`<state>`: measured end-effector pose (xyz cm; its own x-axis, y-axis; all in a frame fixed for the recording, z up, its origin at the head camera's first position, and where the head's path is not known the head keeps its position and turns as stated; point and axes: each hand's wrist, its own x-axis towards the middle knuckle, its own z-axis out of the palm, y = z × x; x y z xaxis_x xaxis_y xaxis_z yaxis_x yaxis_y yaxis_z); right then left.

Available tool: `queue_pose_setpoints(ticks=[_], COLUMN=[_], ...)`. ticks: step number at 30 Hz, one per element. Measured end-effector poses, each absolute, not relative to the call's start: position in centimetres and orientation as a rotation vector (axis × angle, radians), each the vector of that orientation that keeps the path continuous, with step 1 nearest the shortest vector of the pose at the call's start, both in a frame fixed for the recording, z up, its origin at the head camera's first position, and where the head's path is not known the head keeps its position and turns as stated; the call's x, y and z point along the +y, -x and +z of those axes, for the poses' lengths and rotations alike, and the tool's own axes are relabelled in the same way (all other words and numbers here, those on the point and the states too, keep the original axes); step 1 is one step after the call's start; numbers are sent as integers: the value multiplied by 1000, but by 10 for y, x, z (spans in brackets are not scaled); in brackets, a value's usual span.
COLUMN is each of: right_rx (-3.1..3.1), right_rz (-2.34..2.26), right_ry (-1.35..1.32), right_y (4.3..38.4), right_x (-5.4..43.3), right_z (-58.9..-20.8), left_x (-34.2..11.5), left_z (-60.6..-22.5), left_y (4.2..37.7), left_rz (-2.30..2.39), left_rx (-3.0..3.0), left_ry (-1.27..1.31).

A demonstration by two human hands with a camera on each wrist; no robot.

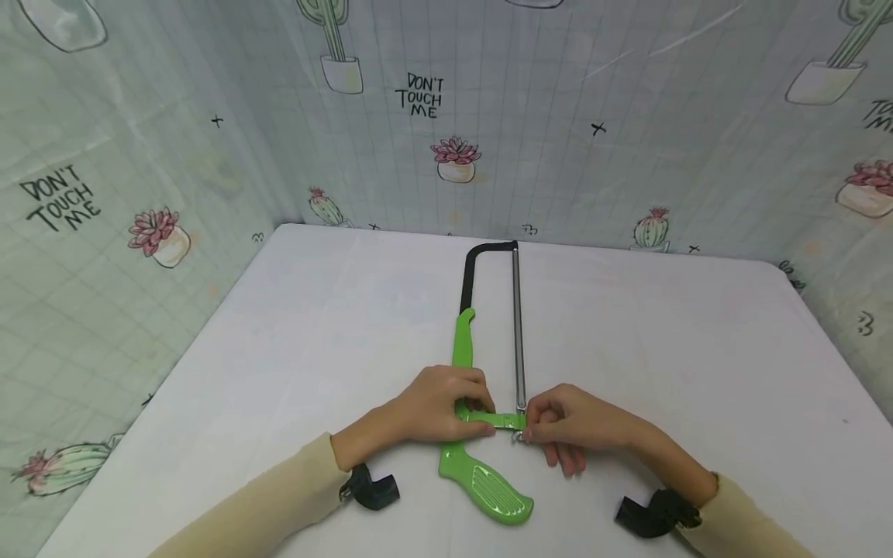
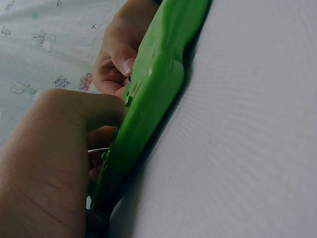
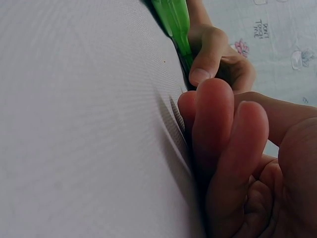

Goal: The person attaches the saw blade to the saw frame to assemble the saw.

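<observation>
A hacksaw [image 1: 486, 484] with a green handle and black front frame lies on the white table, its grey blade [image 1: 518, 333] running along the right side. My left hand [image 1: 446, 403] grips the green frame where the short crossbar branches off. The thumb lies along that crossbar, and the fingers curl over it. At the crossbar's right end, my right hand [image 1: 582, 422] pinches near the small metal wing nut [image 1: 517, 437], its thumb and forefinger together. Those fingertips partly hide the nut. In the left wrist view the green frame [image 2: 148, 99] fills the middle.
The white table [image 1: 314, 310] stretches to both sides of the saw. A patterned cloth [image 1: 544, 155] with cactus drawings hangs behind it and at the sides. A black wrist mount [image 1: 370, 488] sits on the left wrist, another [image 1: 656, 513] on the right.
</observation>
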<state>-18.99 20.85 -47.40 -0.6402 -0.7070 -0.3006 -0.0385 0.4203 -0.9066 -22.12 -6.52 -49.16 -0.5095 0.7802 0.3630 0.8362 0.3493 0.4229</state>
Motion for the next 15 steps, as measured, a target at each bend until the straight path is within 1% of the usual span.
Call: queue_pose_setpoints(ticks=[15], right_rx=[1938], right_rz=[-1261], right_ry=[618], right_y=[189], right_x=[208], right_z=[-473], left_x=[-66], left_z=[-493], left_y=[220], left_rz=[-853], left_rx=[-2513], left_ry=[1497])
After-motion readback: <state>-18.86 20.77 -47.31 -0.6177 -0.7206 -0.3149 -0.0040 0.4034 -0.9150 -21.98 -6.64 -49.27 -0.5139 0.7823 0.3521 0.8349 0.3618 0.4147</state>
